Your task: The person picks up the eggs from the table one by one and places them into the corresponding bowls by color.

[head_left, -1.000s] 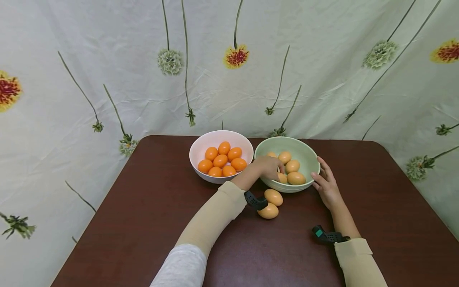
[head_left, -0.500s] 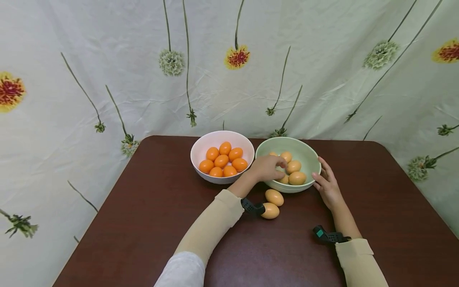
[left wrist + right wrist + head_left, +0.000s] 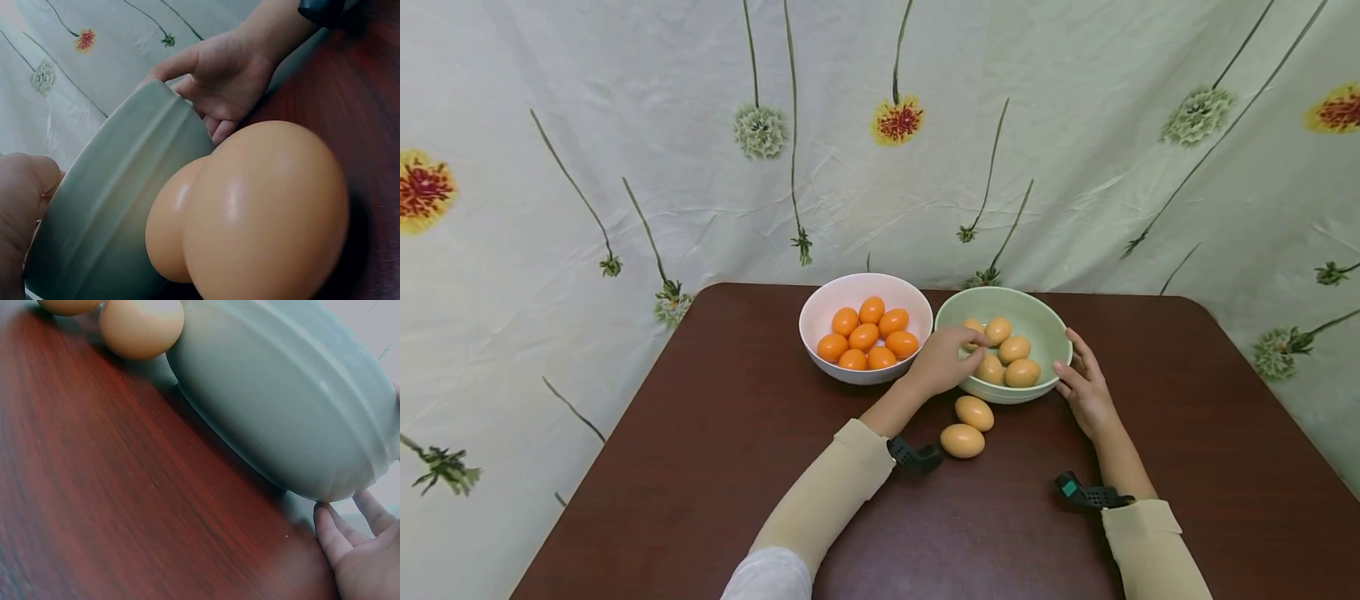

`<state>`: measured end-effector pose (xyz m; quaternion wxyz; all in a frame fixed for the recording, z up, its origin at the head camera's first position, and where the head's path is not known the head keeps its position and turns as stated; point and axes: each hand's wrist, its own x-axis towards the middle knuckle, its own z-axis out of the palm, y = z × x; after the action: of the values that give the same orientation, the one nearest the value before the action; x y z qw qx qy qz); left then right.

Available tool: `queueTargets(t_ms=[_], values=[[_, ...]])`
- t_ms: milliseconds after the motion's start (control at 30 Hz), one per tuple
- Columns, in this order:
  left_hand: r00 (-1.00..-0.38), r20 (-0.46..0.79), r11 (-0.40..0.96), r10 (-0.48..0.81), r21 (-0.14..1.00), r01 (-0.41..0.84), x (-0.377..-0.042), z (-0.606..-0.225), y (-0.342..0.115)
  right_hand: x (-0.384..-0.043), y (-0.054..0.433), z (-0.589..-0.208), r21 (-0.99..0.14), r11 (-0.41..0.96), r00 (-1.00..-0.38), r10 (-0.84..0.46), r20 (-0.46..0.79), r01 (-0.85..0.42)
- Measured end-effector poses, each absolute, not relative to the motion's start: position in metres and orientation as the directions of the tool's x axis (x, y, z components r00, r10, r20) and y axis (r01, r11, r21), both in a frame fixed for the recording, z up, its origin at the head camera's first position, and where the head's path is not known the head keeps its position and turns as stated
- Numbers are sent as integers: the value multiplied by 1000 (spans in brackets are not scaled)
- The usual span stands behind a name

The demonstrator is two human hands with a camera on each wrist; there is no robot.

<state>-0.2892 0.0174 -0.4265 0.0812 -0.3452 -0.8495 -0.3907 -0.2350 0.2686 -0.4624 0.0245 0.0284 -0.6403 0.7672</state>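
Observation:
A pale green bowl (image 3: 1041, 321) holds several tan eggs (image 3: 1015, 348). Over its left rim reaches my left hand (image 3: 942, 360), thumb and fingers apart, with nothing seen between them. One egg in the bowl lies just beyond the fingertips. My right hand (image 3: 1086, 396) rests against the bowl's right side, its fingers spread along the outer wall. In the right wrist view, the fingers (image 3: 334, 537) touch the wall low down. Two more tan eggs, one nearer (image 3: 962, 441) and one farther (image 3: 974, 413), lie on the table just in front of the bowl.
A pink bowl (image 3: 820, 317) with several orange eggs (image 3: 863, 337) stands left of the green one, close to it. Both bowls are near the far edge of the dark brown table (image 3: 700, 467). A flowered cloth (image 3: 1075, 125) hangs behind.
My left hand has drawn back left from inside the green bowl toward its rim, uncovering more eggs there. My right hand has stayed against the bowl.

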Motion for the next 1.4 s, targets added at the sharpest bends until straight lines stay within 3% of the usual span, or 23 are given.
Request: queueTargets(t_ms=[300,633,1033,1400], values=[[-703,519,381,486,598,705,-271,-433,2,-235,268,-461,-981,-177,-997,4,76,-76],[-648,553,401,524,511,760,-254,-441,-13,-234,268,-462,-982,-176,-997,5,75,-74],[-597,640,372,483,467,802,-231,-454,-25,-234,268,-461,-985,-158,-997,2,71,-70],[-609,562,372,560,487,791,-216,-464,-32,-233,268,-461,-983,-164,-997,-5,81,-79]])
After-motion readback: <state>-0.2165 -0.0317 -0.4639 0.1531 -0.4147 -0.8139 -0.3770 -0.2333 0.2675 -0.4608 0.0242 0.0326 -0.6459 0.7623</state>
